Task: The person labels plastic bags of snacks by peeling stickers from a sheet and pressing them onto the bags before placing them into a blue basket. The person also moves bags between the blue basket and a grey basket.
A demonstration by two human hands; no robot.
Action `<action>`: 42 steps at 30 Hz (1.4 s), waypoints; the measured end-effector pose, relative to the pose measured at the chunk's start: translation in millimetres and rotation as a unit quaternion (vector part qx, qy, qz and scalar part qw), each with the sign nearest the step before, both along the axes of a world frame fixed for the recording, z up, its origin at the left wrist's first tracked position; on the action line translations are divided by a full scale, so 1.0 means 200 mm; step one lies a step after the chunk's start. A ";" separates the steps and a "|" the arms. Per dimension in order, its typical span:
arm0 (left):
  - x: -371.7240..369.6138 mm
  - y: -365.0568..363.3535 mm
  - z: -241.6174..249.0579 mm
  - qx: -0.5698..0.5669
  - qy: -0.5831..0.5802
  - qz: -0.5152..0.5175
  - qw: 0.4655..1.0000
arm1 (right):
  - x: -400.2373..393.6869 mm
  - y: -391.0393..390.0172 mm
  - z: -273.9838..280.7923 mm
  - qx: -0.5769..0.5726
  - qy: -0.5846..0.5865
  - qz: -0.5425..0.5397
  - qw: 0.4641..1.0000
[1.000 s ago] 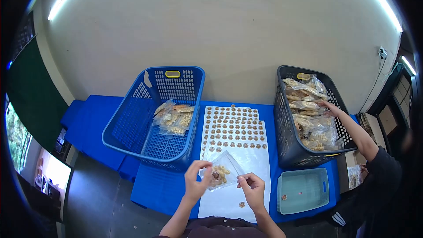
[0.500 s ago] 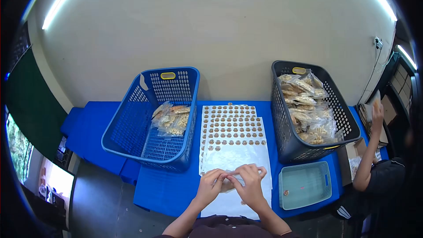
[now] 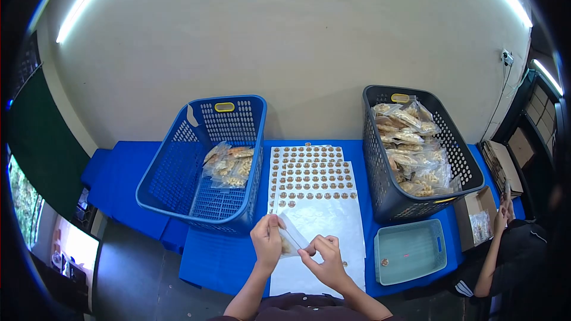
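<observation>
My left hand [image 3: 267, 242] is closed on one end of a clear plastic bag [image 3: 293, 233], its thumb on top. The bag is tilted, and some pale food shows low in it, partly hidden by my fingers. At the bag's other end, my right hand [image 3: 326, 263] pinches the lower right corner between thumb and fingers. Both hands are above a white sheet of round brown stickers [image 3: 312, 171], which stand in rows on its far half. The nearer half of the sheet is bare and shiny, with a single sticker near my right hand.
A blue basket [image 3: 159, 197] at left holds several snack bags [image 3: 231, 165]. The dark basket [image 3: 392, 187] at right is heaped with similar bags [image 3: 416, 142]. In front of it lies a green tray [image 3: 410, 252] with one sticker inside. Another person [image 3: 505, 255] works beside a cardboard box [image 3: 467, 221].
My hands have moved apart, the left up and leftward, turning the bag so its long edge slopes between them. The other person's hand at right has lowered.
</observation>
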State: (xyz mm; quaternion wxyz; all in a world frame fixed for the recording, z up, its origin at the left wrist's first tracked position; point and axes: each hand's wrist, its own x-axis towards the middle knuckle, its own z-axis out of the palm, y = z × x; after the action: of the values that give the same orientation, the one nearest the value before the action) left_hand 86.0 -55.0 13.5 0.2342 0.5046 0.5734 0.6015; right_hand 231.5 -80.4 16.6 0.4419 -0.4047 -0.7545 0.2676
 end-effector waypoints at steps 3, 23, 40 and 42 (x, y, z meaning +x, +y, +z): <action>-0.08 0.09 0.05 0.035 -0.251 0.062 0.965 | 0.06 -0.01 -0.09 -0.062 0.023 0.058 0.996; -0.03 0.02 -0.07 -0.109 -0.651 -0.413 0.628 | 0.16 0.01 -0.22 -0.367 0.323 0.053 0.871; 0.07 -0.11 -0.21 -0.147 -0.361 -0.263 0.882 | 0.10 -0.06 -0.27 -0.385 0.276 0.050 0.880; 0.07 -0.11 -0.22 -0.154 -0.359 -0.274 0.879 | 0.09 -0.07 -0.26 -0.396 0.274 0.050 0.875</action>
State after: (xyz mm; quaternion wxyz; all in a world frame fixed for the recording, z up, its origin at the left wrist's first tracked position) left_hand 100.2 -77.3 -30.0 0.6542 0.3486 0.3739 0.5574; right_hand 250.2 -93.7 -36.2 0.4197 -0.4179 -0.4540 0.6657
